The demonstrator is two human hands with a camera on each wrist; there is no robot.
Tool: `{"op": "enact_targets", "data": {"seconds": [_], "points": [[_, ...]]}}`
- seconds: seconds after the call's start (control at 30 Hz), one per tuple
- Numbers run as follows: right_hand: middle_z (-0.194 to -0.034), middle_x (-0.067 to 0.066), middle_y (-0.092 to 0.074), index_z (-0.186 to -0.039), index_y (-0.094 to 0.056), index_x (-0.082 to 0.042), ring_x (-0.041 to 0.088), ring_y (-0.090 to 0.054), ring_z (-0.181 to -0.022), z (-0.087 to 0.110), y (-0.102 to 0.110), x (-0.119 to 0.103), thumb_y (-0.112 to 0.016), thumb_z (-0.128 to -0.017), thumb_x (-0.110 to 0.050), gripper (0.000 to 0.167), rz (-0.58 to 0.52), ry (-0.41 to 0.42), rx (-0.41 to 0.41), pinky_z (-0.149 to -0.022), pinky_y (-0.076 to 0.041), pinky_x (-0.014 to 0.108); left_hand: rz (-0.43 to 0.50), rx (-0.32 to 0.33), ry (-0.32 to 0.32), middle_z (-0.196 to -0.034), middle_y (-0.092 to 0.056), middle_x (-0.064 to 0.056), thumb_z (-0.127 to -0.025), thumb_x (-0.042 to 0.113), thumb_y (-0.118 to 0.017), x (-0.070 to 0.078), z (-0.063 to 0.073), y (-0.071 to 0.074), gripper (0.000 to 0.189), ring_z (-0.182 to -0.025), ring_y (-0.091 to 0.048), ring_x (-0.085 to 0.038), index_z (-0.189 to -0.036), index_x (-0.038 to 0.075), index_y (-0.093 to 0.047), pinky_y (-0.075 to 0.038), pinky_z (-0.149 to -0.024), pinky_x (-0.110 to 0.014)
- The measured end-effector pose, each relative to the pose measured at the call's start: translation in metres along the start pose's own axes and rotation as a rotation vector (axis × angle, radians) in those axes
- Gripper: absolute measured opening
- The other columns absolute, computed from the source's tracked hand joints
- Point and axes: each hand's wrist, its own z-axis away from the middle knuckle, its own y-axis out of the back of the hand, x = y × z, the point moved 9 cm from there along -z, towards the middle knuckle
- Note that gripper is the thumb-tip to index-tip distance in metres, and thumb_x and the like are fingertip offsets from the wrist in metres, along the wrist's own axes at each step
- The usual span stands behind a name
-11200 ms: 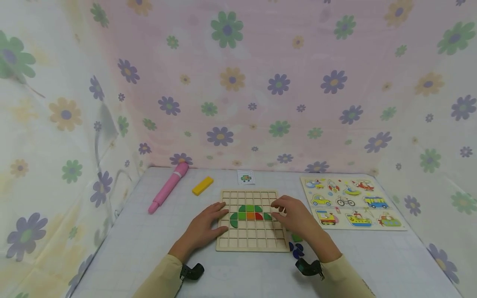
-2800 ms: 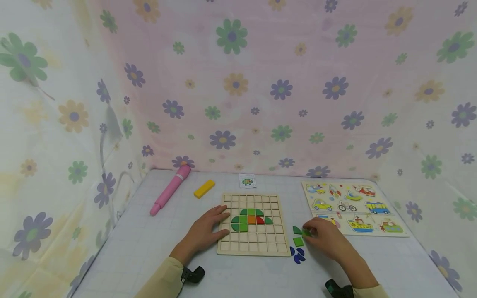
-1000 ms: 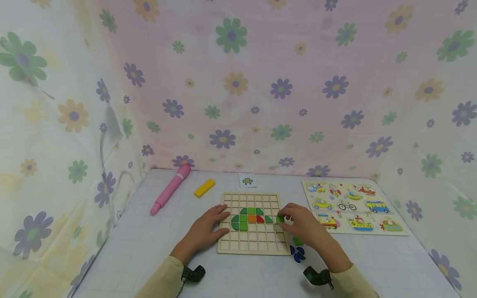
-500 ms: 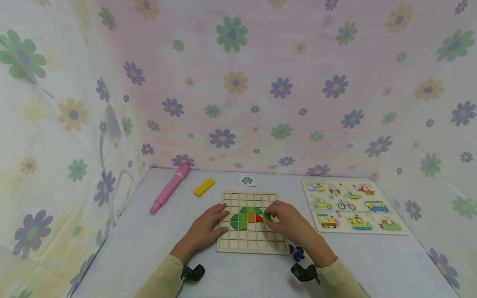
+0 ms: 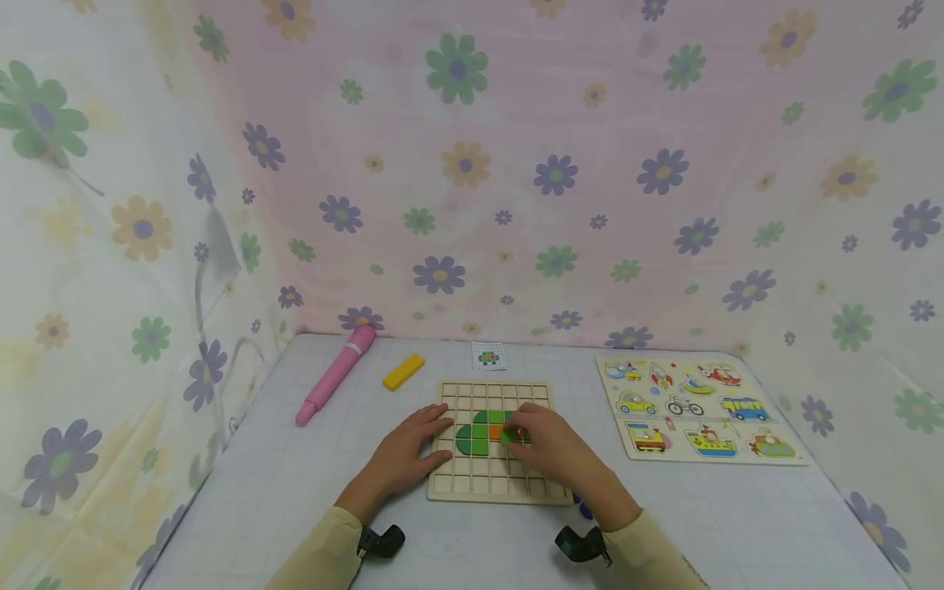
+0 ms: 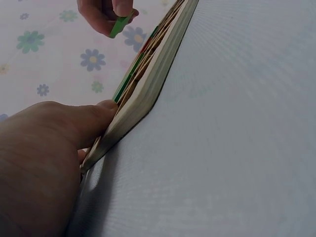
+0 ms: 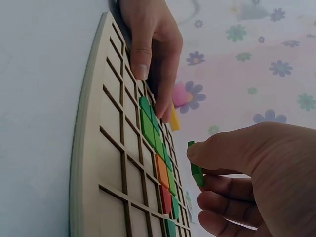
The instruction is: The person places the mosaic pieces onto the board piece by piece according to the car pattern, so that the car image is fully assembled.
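My left hand (image 5: pixel 401 449) rests along the left edge of a wooden grid board (image 5: pixel 479 489), thumb and fingers apart on its rim. In the left wrist view the thumb presses the board's top. Over the middle of the grid, my right hand (image 5: pixel 556 442) pinches a small green tile (image 7: pixel 196 174) between thumb and finger. The right wrist view has this tile edge-on, held apart from the board. Set in the grid are several green tiles (image 7: pixel 147 127), an orange tile (image 7: pixel 162 171) and a red tile (image 7: pixel 165 199). The right hand covers part of them in the head view.
Blue pieces (image 5: pixel 586 510) lie at the board's lower right corner, partly behind the right wrist. A picture card (image 5: pixel 489 356) lies behind the board. Farther left are a yellow block (image 5: pixel 403 372) and a pink stick (image 5: pixel 335 375). A vehicle puzzle board (image 5: pixel 693 401) lies right.
My right hand has picked up the green tile from the right of the board and carried it left over the grid. Earlier, another green tile joined the pattern. The left hand stays put.
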Motion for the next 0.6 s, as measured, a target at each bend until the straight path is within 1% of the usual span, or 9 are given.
{"op": "enact_targets", "data": {"seconds": [0.13,0.3,0.47,0.6], "points": [[-0.098,-0.008,-0.063,-0.109,-0.080,-0.014,0.011,-0.057,-0.086,-0.001,-0.004,0.000,-0.089,-0.092,-0.014,0.020,0.018,-0.013,-0.004,-0.077,-0.057,0.035,0.002,0.007,0.002,-0.170,-0.044,-0.002,-0.105,0.037,-0.074,0.000,0.000,0.000,0.055,-0.159,-0.036,-0.030,-0.155,0.015,-0.062,-0.035,-0.125,-0.055],[-0.099,-0.008,-0.064,-0.110,-0.081,-0.015,0.011,-0.055,-0.085,-0.004,-0.013,0.003,-0.089,-0.092,-0.017,0.020,0.050,-0.015,-0.003,-0.079,-0.056,0.034,0.005,0.014,-0.002,-0.170,-0.044,-0.003,-0.105,0.036,-0.073,0.001,0.000,0.000,0.056,-0.159,-0.036,-0.031,-0.155,0.014,-0.061,-0.035,-0.125,-0.056],[-0.104,-0.007,-0.066,-0.112,-0.081,-0.015,0.012,-0.059,-0.091,-0.006,-0.021,0.005,-0.089,-0.092,-0.019,0.022,0.064,-0.013,-0.008,-0.087,-0.059,0.037,0.001,0.022,-0.009,-0.170,-0.044,-0.004,-0.105,0.036,-0.073,0.001,0.001,0.001,0.056,-0.158,-0.036,-0.032,-0.156,0.014,-0.061,-0.035,-0.124,-0.057],[-0.111,0.000,-0.069,-0.113,-0.081,-0.013,0.018,-0.064,-0.101,-0.008,-0.026,0.004,-0.089,-0.092,-0.017,0.023,0.059,-0.024,-0.023,-0.094,-0.059,0.043,0.001,0.020,-0.014,-0.170,-0.044,-0.003,-0.105,0.036,-0.074,0.002,0.000,0.001,0.056,-0.158,-0.036,-0.032,-0.155,0.014,-0.061,-0.035,-0.125,-0.056]]}}
